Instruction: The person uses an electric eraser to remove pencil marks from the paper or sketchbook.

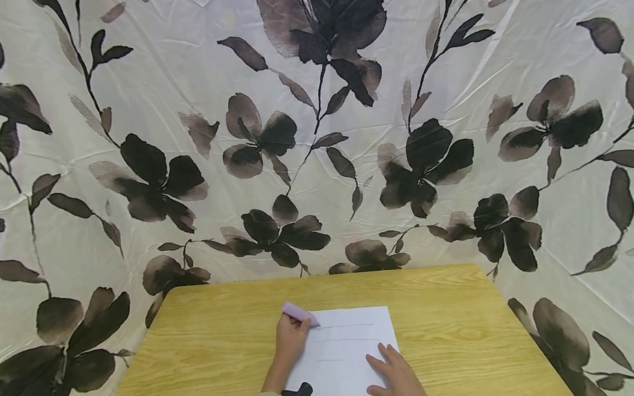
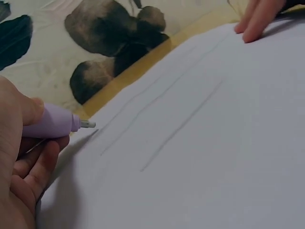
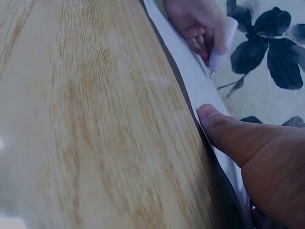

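Note:
A sheet of white paper (image 1: 354,378) with thin grey lines (image 2: 167,141) drawn across it lies on the table. My left hand (image 1: 291,339) grips a chunky lilac electric eraser (image 1: 297,312) at the sheet's upper left. In the left wrist view, the eraser's narrow pale tip (image 2: 88,124) is close to the start of the topmost line; whether it touches the paper I cannot tell. My right hand (image 1: 396,373) rests with spread fingers on the right side of the sheet. Its thumb (image 3: 224,125) lies at the paper's edge in the right wrist view.
The yellow wood-grain table (image 1: 460,330) extends on both sides of the sheet and behind it. A pale cloth with dark flowers (image 1: 421,170) hangs behind and beside the table. A black object (image 1: 299,389) is near my left wrist at the bottom of the head view.

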Demonstrator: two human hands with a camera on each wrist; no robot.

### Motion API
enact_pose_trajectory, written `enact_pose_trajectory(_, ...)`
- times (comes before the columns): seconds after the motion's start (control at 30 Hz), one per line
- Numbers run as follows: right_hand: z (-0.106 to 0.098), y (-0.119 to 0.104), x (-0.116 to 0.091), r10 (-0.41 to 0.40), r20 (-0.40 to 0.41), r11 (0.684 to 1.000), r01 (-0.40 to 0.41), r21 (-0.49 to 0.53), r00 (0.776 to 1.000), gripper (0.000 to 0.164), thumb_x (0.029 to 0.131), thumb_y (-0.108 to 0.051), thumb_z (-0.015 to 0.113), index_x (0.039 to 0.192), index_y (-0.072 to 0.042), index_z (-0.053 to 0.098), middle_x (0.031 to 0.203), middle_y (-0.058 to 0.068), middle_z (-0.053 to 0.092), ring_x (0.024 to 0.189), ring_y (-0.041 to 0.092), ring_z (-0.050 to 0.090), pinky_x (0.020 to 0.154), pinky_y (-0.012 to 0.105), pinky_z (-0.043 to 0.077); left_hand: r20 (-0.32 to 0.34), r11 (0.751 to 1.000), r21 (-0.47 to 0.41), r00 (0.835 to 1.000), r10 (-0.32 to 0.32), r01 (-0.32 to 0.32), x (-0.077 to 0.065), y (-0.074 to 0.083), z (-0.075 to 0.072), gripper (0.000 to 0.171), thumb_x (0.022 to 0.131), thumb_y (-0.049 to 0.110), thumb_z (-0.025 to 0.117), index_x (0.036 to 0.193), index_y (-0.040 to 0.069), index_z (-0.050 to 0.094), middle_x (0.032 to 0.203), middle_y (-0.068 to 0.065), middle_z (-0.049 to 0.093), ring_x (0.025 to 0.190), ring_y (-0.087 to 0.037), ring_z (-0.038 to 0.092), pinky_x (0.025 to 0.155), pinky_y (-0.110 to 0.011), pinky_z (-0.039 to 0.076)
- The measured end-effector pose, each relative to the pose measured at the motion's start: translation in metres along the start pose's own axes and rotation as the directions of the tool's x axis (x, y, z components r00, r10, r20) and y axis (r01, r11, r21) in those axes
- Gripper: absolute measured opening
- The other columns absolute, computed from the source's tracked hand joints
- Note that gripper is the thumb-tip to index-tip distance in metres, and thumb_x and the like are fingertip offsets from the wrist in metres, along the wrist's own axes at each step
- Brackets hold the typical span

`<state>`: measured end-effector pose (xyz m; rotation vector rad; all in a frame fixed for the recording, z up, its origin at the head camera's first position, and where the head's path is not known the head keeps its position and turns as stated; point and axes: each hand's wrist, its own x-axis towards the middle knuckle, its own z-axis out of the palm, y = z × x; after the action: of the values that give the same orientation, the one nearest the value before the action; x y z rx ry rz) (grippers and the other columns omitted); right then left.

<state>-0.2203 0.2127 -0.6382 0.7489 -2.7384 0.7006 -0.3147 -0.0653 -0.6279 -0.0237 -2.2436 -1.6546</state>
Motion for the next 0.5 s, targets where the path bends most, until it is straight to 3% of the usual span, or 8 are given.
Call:
enact_pose_trajectory(0.07,0.0,0.001,0.001,-0.011,-0.017,1.0,0.011,-0.017,1.0,0.065,0.078,-0.058,0.07,0.122,-0.011,0.066,0.127,0.026,0.056,0.114,0.051,0.051,0.084,0.063,0.045,-0.006,1.0,0.011,1.0,-0.014,0.014,0.002,0.001,-0.001,0.026,0.082,-0.007,0.07,0.103,-0.011,0.053,0.09,-0.018,0.065,0.083,-0.026,0.066,0.072,-0.036,0.056)
enact_pose_trajectory(0.23,0.004,0.005,0.001,-0.023,-0.067,1.0,0.022,-0.02,0.997,0.065,0.078,-0.06,0.07,0.12,-0.011,0.067,0.124,0.026,0.057,0.111,0.052,0.052,0.081,0.064,0.046,0.07,1.0,-0.007,0.997,-0.012,0.013,0.004,0.001,0.001,0.028,0.083,-0.006,0.07,0.105,-0.012,0.052,0.092,-0.019,0.065,0.085,-0.026,0.065,0.074,-0.035,0.056)
enact_pose_trajectory(0.4,0.011,0.006,0.0,-0.051,-0.1,0.998,0.046,-0.052,0.994,0.063,0.076,-0.059,0.072,0.118,-0.013,0.069,0.122,0.024,0.06,0.108,0.049,0.055,0.077,0.06,0.049,0.004,0.999,0.003,0.999,-0.044,0.044,0.002,-0.001,0.002,0.027,0.082,-0.008,0.07,0.103,-0.012,0.053,0.09,-0.018,0.064,0.083,-0.026,0.066,0.072,-0.035,0.056)
enact_pose_trajectory(0.5,0.013,0.007,0.0,-0.056,-0.117,0.997,0.048,-0.065,0.992,0.061,0.074,-0.057,0.074,0.117,-0.014,0.069,0.121,0.023,0.061,0.107,0.048,0.056,0.077,0.059,0.05,0.022,0.999,0.002,0.999,-0.047,0.047,0.002,-0.002,0.003,0.027,0.082,-0.008,0.07,0.102,-0.011,0.053,0.09,-0.018,0.065,0.084,-0.026,0.066,0.073,-0.034,0.056)
